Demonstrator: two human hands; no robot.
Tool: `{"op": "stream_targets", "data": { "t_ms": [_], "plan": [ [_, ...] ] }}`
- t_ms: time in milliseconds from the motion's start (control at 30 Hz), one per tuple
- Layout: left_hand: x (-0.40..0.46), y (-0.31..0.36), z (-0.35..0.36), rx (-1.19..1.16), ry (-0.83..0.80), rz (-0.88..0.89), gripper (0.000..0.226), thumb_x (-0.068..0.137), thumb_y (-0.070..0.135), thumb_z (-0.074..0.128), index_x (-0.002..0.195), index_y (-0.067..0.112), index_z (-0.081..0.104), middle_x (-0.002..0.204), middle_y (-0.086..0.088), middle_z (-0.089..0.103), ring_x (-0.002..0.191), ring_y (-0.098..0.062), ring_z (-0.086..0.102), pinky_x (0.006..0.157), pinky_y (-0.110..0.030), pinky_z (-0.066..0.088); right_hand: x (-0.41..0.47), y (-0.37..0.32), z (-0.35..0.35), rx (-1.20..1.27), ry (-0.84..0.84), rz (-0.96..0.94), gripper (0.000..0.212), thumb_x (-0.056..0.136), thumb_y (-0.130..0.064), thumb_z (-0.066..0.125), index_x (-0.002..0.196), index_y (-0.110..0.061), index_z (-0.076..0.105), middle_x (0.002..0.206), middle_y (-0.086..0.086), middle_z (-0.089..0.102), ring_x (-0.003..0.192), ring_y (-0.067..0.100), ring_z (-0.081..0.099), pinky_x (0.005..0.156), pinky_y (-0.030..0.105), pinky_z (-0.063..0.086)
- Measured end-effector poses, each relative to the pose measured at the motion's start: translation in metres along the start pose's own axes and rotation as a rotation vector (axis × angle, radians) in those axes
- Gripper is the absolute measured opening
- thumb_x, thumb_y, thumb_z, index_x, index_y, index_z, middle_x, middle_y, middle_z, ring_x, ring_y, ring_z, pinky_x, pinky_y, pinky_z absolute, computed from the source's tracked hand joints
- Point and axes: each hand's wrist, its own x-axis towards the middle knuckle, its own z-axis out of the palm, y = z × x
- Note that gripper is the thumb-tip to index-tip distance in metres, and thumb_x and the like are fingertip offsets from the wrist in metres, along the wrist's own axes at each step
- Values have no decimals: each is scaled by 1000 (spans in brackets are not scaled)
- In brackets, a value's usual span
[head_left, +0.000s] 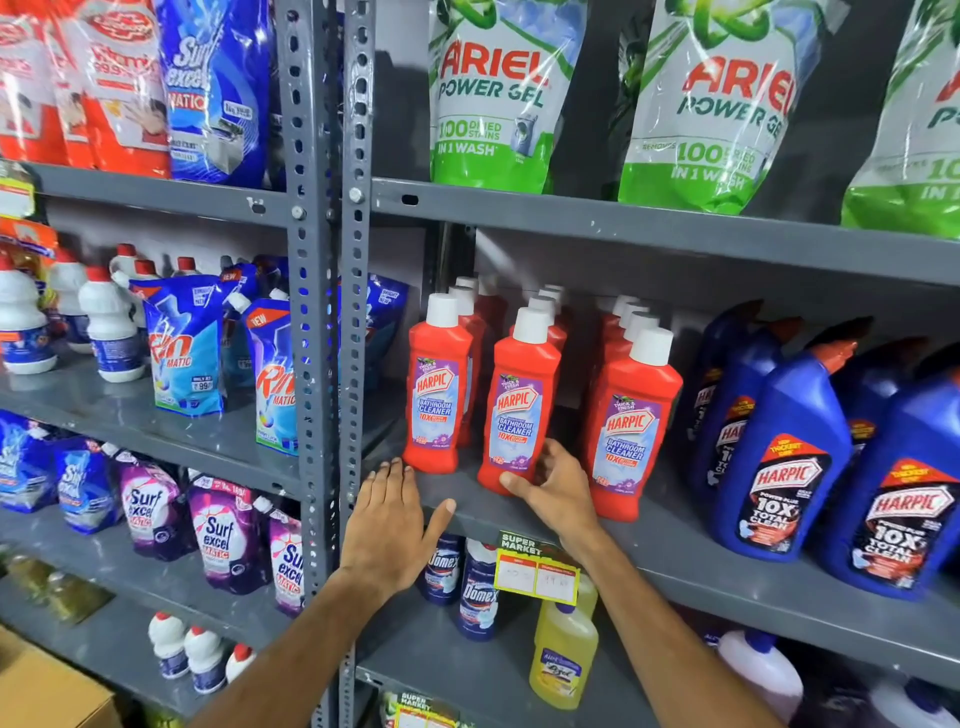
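Note:
Red Harpic bathroom cleaner bottles with white caps stand in three rows on a grey metal shelf (691, 551). My right hand (558, 491) grips the base of the front bottle of the middle row (522, 395), thumb in front and fingers behind it. My left hand (389, 525) lies flat with straight fingers on the shelf's front edge, its fingertips just short of the left row's front bottle (439, 387). The right row's front bottle (631, 423) stands just right of my right hand.
Blue Harpic jugs (779, 452) fill the shelf to the right. Green Ariel pouches (491, 93) stand on the shelf above. Domex bottles (478, 592) and a yellow bottle (563, 654) stand below, behind a yellow price tag (537, 574). A perforated grey upright (332, 312) divides off detergent pouches at left.

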Motion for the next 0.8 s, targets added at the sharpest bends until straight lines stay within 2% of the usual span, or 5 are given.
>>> {"op": "stream_targets", "data": {
  "t_ms": [100, 233, 400, 567, 800],
  "plan": [
    [-9, 0, 5, -54, 64, 29, 100, 95, 73, -3, 162, 0, 12, 172, -20, 13, 160, -31, 11, 131, -43, 7, -19, 3, -3, -6, 116, -123, 83, 78, -19, 92, 150, -20, 49, 141, -8, 63, 128, 9, 61, 111, 30, 49],
    [-60, -1, 44, -152, 225, 187, 82, 106, 56, 37, 162, 0, 14, 173, -17, 7, 161, -27, 3, 130, -44, 11, -71, 14, -1, -134, 343, -409, 53, 90, -18, 81, 138, -19, 60, 138, -7, 60, 129, 13, 59, 110, 27, 46],
    [-107, -9, 113, -156, 115, 206, 82, 105, 53, 37, 161, -3, 16, 172, -20, 13, 160, -32, 13, 127, -45, 15, -123, 65, 19, -266, 351, -655, 21, 90, -6, 74, 111, -7, 73, 112, 4, 69, 108, 19, 64, 102, 22, 46],
    [-117, -19, 168, -133, -67, 129, 85, 104, 57, 38, 160, -4, 19, 170, -24, 18, 158, -35, 19, 128, -45, 15, -155, 133, 48, -284, 135, -420, 18, 97, -20, 67, 113, -14, 73, 112, -3, 70, 107, 14, 64, 98, 22, 48],
    [-102, -25, 256, -158, -250, 67, 91, 102, 65, 27, 157, -7, 26, 165, -30, 27, 154, -40, 28, 128, -47, 18, -139, 239, 100, -270, -84, 40, 62, 102, -32, 65, 156, -12, 42, 159, 7, 51, 145, 24, 50, 121, 39, 38]
  ]
}}
